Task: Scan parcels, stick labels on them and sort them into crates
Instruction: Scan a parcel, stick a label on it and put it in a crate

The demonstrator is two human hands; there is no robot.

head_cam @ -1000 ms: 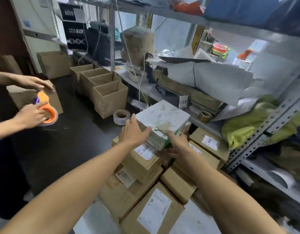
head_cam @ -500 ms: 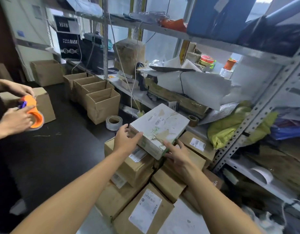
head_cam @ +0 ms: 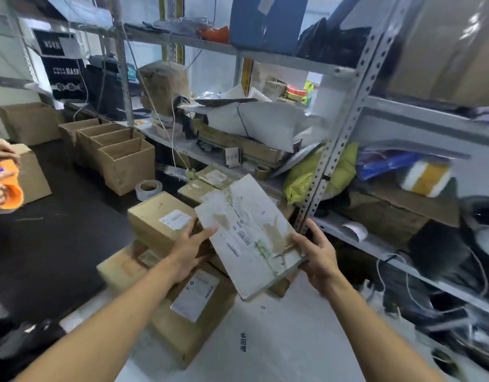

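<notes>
Fingers (head_cam: 317,232) of your right hand (head_cam: 317,257) and left hand (head_cam: 191,249) clasp the white parcel's (head_cam: 246,232) opposite long edges, tilted above the stacked brown parcels (head_cam: 160,219), long axis running near-right to far-left, open cartons (head_cam: 124,164) standing far left.

You have lifted the white parcel (head_cam: 247,235) off the stack of brown boxes (head_cam: 160,219) and tipped its top face toward you. Your left hand (head_cam: 192,248) has slid to its left edge, your right hand (head_cam: 314,255) to its right edge.
</notes>
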